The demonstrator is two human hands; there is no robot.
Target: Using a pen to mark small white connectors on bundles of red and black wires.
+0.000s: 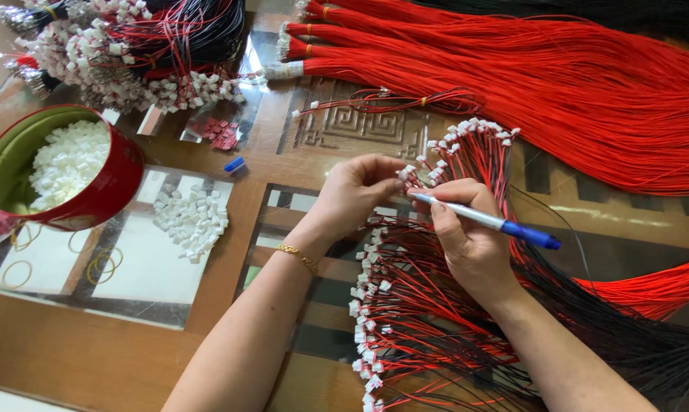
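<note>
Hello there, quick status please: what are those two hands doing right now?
Left hand pinching a small white connector. Right hand gripping a blue pen, tip at that connector. Red and black wires crowd underneath.

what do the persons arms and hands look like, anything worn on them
Both forearms are bare, with no sleeves in view and no gloves. The left hand has a thin gold chain bracelet at the wrist. The right hand shows no ring, watch or band that can be made out.
</note>
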